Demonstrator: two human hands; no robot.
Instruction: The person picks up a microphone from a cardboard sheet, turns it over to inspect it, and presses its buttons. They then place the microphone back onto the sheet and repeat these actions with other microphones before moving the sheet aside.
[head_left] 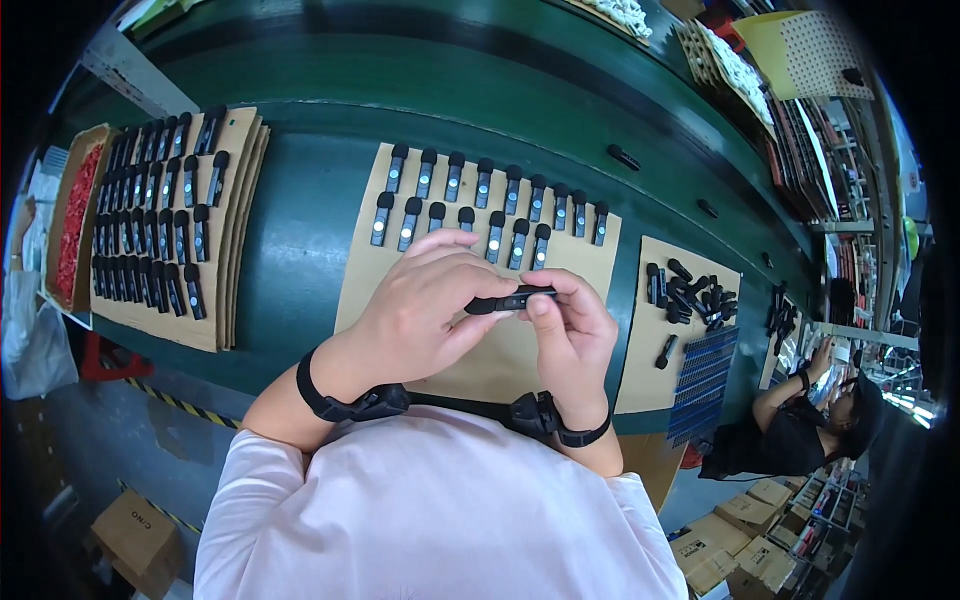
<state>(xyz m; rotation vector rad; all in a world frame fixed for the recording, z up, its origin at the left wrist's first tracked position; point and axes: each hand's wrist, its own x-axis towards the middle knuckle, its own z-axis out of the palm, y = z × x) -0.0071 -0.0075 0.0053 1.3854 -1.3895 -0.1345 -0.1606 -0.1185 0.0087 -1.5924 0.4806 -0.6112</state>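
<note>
A small black clip-on style microphone (512,301) with a rounded foam tip lies level between my hands, above a brown cardboard sheet (470,360). The fingers of my left hand (425,295) close round its foam end. At the other end, the thumb and fingers of my right hand (572,325) pinch the body. Beyond my hands, two rows of similar microphones (484,182) lie on the sheet, foam tips pointing away from me. Most show a pale round spot on the body. My left hand partly covers the nearer row.
Stacked cardboard sheets (240,230) with rows of microphones stand left, beside a box of red pieces (75,225). Right, another sheet (640,340) carries a loose microphone pile (700,298) and dark blue strips (702,385). Another person (800,420) works at far right along the green bench (300,250).
</note>
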